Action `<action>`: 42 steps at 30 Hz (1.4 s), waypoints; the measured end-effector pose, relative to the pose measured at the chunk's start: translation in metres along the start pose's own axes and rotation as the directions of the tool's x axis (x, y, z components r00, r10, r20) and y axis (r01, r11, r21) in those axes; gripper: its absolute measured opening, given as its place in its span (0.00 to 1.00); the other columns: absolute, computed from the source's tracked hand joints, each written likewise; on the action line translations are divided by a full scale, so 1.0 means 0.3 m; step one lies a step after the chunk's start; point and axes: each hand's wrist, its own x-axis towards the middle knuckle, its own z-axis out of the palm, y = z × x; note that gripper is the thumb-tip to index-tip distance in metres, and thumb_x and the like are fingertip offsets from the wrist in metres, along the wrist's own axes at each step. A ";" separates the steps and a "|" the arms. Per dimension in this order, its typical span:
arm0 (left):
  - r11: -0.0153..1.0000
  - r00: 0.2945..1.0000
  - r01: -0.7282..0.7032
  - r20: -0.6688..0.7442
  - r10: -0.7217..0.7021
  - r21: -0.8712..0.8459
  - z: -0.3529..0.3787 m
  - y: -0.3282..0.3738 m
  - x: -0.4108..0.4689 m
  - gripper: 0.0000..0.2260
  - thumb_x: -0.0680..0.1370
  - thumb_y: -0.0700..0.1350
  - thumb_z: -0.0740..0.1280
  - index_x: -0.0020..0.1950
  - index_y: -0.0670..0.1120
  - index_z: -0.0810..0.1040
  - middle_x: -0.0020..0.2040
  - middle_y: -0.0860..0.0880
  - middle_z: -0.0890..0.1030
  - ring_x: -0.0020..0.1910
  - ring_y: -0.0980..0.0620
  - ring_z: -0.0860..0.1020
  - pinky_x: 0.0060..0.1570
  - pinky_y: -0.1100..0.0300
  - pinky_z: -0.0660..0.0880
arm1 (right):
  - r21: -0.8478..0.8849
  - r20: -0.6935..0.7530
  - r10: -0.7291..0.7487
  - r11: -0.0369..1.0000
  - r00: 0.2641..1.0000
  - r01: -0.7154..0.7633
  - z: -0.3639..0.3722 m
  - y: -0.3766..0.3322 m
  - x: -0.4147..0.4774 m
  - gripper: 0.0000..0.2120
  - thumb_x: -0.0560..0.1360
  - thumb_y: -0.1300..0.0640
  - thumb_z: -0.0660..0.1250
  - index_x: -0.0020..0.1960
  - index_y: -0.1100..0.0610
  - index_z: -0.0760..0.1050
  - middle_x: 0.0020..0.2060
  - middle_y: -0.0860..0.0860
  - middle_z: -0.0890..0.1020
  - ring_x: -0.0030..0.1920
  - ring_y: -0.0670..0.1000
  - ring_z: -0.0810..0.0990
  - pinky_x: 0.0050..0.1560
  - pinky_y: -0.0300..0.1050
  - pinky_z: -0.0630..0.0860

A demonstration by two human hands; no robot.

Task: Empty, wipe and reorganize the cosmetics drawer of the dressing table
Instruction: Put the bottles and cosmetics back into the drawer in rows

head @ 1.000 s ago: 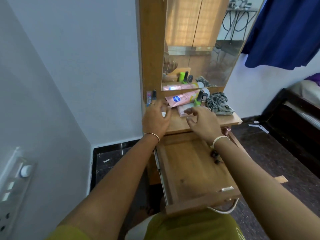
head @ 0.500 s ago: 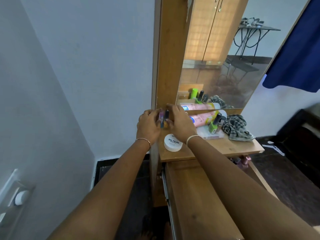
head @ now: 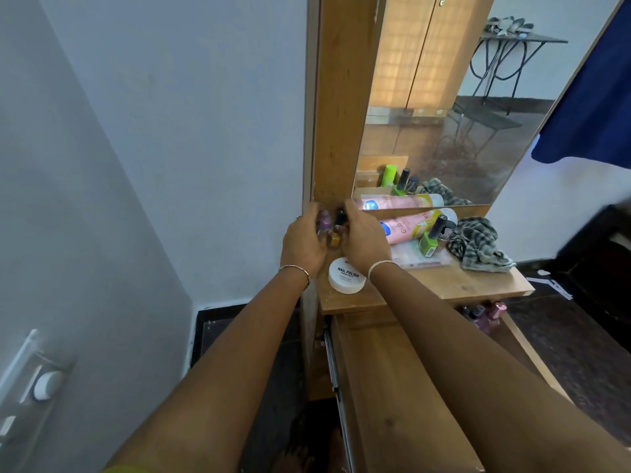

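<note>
This is a bedroom corner in a home. A wooden dressing table (head: 444,286) stands against a plain painted wall (head: 170,131). Its tall mirror (head: 478,145) reflects wardrobe doors (head: 420,52) and a metal-legged side table (head: 505,56). On its top are a pink lotion tube (head: 406,227), a green nail polish bottle (head: 429,244), a white tub (head: 346,277) labelled NAIL POLISH, small nail polish bottles (head: 335,239) and a striped cloth (head: 481,244). A drawer (head: 392,387) is pulled out below. Blue fabric (head: 590,107) hangs at the right, a switch plate (head: 30,387) sits on the left wall, and the floor (head: 573,336) is dark.

Small bottles (head: 328,224) blurred, half hidden between left hand (head: 304,242) and right hand (head: 363,240); drawer (head: 386,387) front cut off.
</note>
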 end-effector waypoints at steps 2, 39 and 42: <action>0.999 1.000 0.003 -0.010 -0.004 -0.032 -0.010 0.013 -0.013 0.10 0.78 0.40 0.67 0.58 0.47 0.72 0.54 0.49 0.80 0.50 0.53 0.78 0.51 0.67 0.69 | 0.036 -0.027 0.020 0.999 0.999 -0.019 -0.016 0.006 -0.015 0.16 0.75 0.68 0.61 0.61 0.56 0.68 0.49 0.56 0.81 0.49 0.58 0.79 0.43 0.47 0.74; 0.974 0.861 0.004 0.497 0.112 -0.227 0.426 0.307 -0.614 0.12 0.72 0.39 0.72 0.53 0.50 0.83 0.47 0.52 0.85 0.41 0.54 0.81 0.45 0.55 0.81 | -0.131 0.161 0.263 0.961 0.951 -0.243 -0.504 0.570 -0.811 0.13 0.74 0.61 0.69 0.56 0.49 0.75 0.46 0.52 0.81 0.48 0.52 0.74 0.46 0.46 0.70; 0.985 0.851 -0.014 0.515 0.104 -0.174 0.459 0.308 -0.635 0.11 0.72 0.41 0.73 0.53 0.50 0.82 0.47 0.52 0.84 0.41 0.55 0.81 0.44 0.57 0.80 | -0.187 0.154 0.275 0.951 0.949 -0.246 -0.485 0.581 -0.822 0.13 0.73 0.60 0.69 0.56 0.50 0.76 0.44 0.52 0.80 0.50 0.56 0.75 0.51 0.50 0.71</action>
